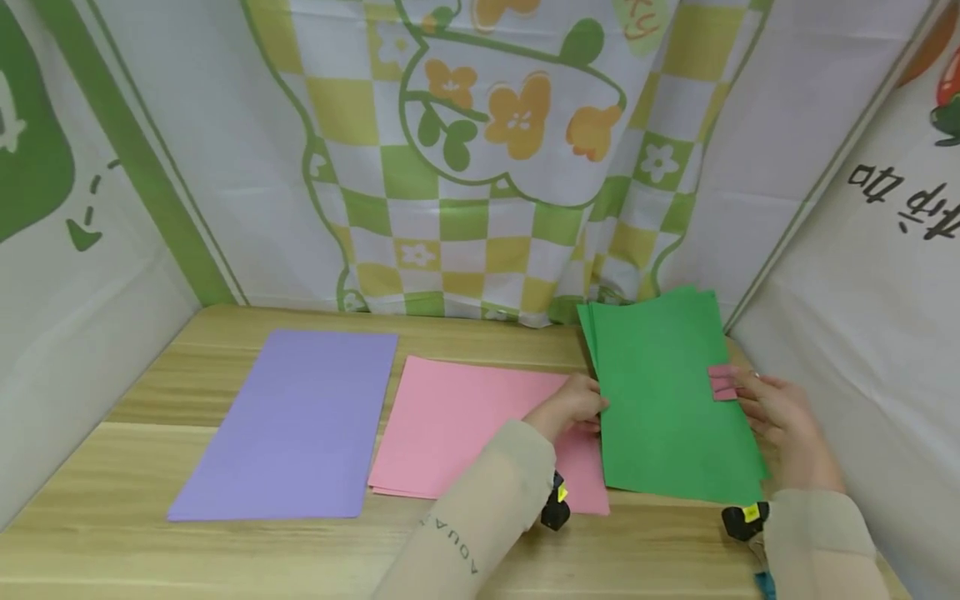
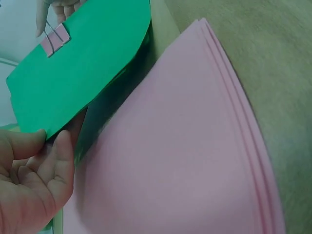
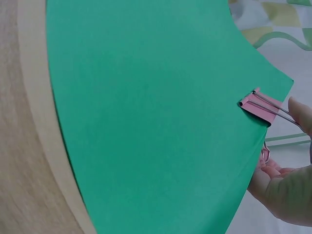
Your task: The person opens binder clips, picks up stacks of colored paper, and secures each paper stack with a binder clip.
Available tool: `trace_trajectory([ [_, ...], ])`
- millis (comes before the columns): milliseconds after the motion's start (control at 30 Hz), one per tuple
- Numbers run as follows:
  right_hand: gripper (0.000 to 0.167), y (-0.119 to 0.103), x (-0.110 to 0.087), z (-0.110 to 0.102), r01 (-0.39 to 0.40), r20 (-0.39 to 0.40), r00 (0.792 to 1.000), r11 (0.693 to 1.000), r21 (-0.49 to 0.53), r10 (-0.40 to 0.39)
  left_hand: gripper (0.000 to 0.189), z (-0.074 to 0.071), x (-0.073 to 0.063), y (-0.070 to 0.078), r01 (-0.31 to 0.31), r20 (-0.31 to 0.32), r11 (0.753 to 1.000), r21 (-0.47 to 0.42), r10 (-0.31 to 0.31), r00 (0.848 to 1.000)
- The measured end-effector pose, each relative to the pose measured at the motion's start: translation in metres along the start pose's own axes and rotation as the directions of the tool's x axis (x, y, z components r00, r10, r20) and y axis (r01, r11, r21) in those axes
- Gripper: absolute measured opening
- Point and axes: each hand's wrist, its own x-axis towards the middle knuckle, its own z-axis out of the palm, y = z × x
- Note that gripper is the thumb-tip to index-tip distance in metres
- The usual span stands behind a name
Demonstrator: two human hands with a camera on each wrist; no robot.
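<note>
Left hand pinches one edge of green paper between thumb and fingers; at the opposite edge, the right hand, partly cropped at the top, holds the wire handles of a pink clip clamped there; beside the green, pink paper lies stacked on a tan surface, several layered edges showing along one side.
</note>
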Motion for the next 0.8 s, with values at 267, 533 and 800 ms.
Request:
trace_trajectory([
  [267,0.07,0.009,0.006,-0.003,-0.041,-0.053,0.998,0.999,0.01,0.041,0.034,0.008,-0.004,-0.001,0.041,-0.049,0.999,-0.029,-0.042,0.998],
  [533,0.097,0.016,0.008,-0.007,-0.091,-0.077,0.993,0.996,0.02,0.093,0.028,0.018,-0.006,-0.003,0.052,-0.086,0.996,-0.067,-0.058,0.995],
  [800,0.057,0.022,0.012,-0.014,-0.127,-0.071,0.989,0.991,0.041,0.13,0.018,0.02,-0.008,-0.008,0.049,-0.059,0.996,-0.073,-0.054,0.997],
])
